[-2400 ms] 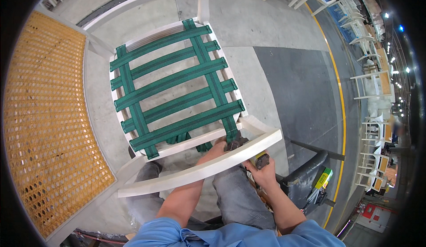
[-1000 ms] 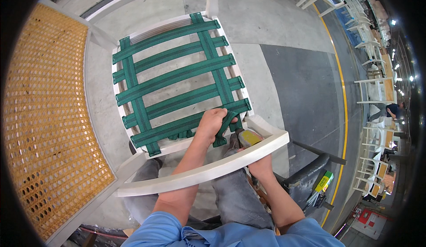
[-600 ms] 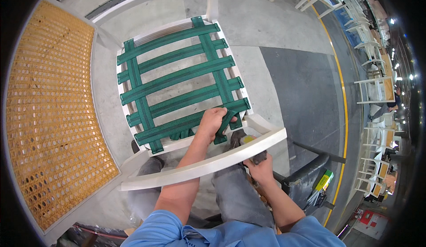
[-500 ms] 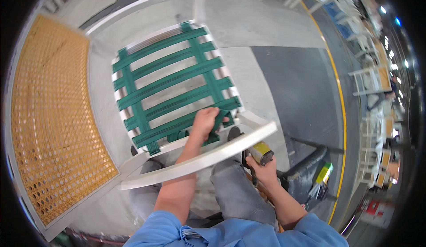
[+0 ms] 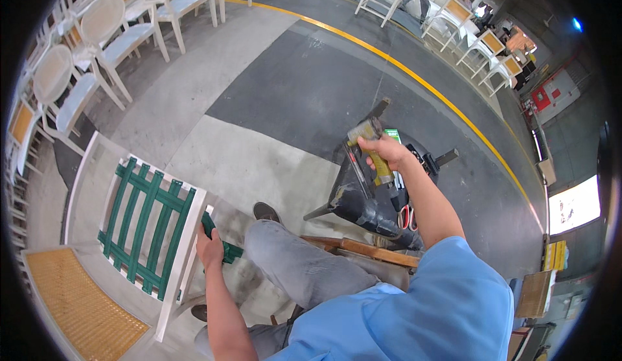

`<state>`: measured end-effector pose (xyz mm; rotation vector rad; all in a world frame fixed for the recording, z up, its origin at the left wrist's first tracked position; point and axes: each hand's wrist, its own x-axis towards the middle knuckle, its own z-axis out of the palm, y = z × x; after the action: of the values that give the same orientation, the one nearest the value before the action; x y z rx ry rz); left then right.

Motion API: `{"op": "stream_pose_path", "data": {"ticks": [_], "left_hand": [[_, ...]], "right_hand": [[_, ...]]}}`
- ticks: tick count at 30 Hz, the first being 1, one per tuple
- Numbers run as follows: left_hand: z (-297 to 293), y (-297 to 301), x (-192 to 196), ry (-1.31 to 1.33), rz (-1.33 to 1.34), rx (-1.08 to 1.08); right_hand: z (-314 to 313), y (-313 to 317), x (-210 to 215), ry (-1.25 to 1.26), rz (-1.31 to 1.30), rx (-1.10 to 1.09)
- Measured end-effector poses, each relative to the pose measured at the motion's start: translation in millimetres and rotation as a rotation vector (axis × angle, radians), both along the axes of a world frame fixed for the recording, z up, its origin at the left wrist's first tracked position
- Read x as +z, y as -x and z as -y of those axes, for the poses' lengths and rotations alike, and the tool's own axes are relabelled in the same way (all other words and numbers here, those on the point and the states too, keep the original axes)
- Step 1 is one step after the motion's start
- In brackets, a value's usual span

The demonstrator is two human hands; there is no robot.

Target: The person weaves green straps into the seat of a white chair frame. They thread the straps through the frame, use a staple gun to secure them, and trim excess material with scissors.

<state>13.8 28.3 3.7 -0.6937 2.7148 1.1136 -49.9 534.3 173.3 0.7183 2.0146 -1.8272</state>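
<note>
Left hand (image 5: 208, 251): fingers curled round 1 loose green strap (image 5: 232, 253), beside 1 white chair frame (image 5: 184, 257) at lower left. Frame bears 7 green bands (image 5: 146, 225): 5 one way, 2 across. Right hand (image 5: 383, 151): wrapped around 1 yellow tool (image 5: 383, 174), over 1 black stool (image 5: 345, 189). Scissors (image 5: 406, 218): 1 pair.

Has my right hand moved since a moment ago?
Yes. Judged against the black stool, your right hand, holding the yellow tool, has moved rightward: from left of it, by the white chair, to above the stool.
</note>
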Motion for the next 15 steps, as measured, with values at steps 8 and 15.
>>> {"op": "stream_pose_path", "data": {"ticks": [8,15], "left_hand": [[-11.7,17.9,13.3,0.174,0.097,-0.048],[-38.4,33.0,14.0,0.182,0.097,-0.048]], "right_hand": [[-74.9,-64.8,-121.4,0.209,0.2,-0.119],[-117.4,-95.1,-104.3,-0.68,0.211,0.141]]}}
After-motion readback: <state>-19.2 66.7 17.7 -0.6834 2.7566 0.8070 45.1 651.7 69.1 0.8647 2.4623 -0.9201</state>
